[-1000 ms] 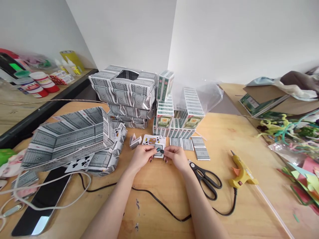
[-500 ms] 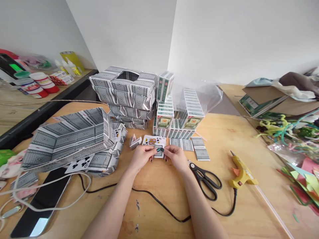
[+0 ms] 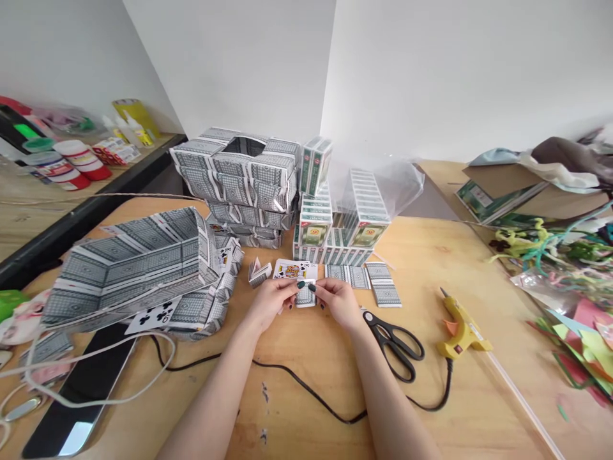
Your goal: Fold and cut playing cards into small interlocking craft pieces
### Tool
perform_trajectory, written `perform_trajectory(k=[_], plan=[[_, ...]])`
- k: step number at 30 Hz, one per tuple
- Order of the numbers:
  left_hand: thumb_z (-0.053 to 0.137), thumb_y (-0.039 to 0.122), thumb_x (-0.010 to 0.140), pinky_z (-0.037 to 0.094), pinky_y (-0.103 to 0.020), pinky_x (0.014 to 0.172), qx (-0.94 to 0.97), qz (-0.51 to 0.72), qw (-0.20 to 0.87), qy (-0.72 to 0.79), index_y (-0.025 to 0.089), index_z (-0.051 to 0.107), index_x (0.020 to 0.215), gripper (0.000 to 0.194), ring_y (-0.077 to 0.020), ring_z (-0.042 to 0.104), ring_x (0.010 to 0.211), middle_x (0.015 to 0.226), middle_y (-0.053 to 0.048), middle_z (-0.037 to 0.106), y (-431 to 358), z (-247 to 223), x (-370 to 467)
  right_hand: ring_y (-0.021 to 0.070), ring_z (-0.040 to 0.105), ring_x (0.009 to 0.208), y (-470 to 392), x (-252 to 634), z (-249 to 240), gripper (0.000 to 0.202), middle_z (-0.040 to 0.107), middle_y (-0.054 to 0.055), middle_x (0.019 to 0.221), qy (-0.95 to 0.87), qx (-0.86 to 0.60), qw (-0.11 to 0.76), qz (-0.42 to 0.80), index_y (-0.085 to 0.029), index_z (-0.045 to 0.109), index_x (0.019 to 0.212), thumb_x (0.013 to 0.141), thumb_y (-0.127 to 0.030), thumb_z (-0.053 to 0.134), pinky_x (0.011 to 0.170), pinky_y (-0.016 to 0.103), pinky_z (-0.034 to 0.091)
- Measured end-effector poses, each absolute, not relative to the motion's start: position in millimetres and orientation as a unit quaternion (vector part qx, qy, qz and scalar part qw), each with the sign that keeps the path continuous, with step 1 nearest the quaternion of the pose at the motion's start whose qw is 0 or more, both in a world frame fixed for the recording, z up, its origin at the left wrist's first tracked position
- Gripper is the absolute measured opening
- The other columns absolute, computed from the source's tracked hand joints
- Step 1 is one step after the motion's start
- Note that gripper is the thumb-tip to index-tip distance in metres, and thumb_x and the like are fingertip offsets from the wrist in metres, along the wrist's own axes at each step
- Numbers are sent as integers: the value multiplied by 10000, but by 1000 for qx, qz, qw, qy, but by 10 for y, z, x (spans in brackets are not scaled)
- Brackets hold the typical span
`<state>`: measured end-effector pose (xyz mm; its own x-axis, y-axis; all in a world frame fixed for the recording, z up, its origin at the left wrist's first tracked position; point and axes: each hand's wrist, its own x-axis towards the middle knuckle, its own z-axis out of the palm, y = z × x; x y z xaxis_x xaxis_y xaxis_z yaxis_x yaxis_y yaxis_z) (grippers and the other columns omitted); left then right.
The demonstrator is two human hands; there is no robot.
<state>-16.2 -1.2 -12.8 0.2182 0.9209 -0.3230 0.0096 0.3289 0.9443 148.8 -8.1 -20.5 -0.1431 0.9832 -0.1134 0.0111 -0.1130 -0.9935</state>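
Both of my hands meet over a small patterned playing card [image 3: 305, 298] near the middle of the table. My left hand [image 3: 278, 298] pinches its left side between thumb and fingers. On the opposite side my right hand [image 3: 338, 300] pinches it the same way, the two thumbs close together at the top edge. Just behind lies a face-up king card [image 3: 289, 269]. A small bundle of folded cards [image 3: 259, 273] stands left of it. Folded card pieces [image 3: 358, 277] and another pair [image 3: 384, 285] lie face down to the right.
Black-handled scissors [image 3: 394, 345] and a yellow glue gun [image 3: 462, 329] lie right of my arms; a black cord [image 3: 306, 391] crosses beneath them. Card-built boxes [image 3: 239, 172] and stacked card packs [image 3: 316, 223] stand behind. A phone [image 3: 79, 390] and white cable [image 3: 119, 401] lie left.
The card between my hands shows more of its patterned back below the thumbs, and the thumbs sit slightly higher. The whole view has shifted a little; the surrounding things stay put.
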Motion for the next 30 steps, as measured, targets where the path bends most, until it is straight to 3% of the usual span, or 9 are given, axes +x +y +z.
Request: perform_trajectory(k=[8, 17, 30], plan=[[666, 375, 615, 203, -187, 374, 440, 383, 617, 528, 112, 635, 656, 268, -46, 355, 388, 446, 46, 440, -13, -74, -117, 95, 398, 426, -87, 1471, -210, 259, 507, -20, 482, -502, -510, 432, 549, -147, 621, 679, 705, -403, 591, 421, 222, 286], [726, 405, 511, 226, -187, 384, 389, 408, 627, 538, 95, 671, 692, 363, -56, 384, 401, 431, 30, 480, 5, -35, -70, 98, 393, 434, -65, 1467, -219, 260, 499, -22, 474, -497, -511, 433, 552, -152, 606, 626, 688, -403, 595, 436, 227, 288], [691, 371, 558, 236, -185, 389, 404, 408, 609, 548, 107, 659, 641, 279, -62, 404, 406, 438, 18, 507, 16, -84, -77, 93, 375, 428, -66, 1468, -178, 248, 490, -24, 472, -488, -509, 440, 556, -147, 625, 629, 669, -391, 607, 428, 227, 270]])
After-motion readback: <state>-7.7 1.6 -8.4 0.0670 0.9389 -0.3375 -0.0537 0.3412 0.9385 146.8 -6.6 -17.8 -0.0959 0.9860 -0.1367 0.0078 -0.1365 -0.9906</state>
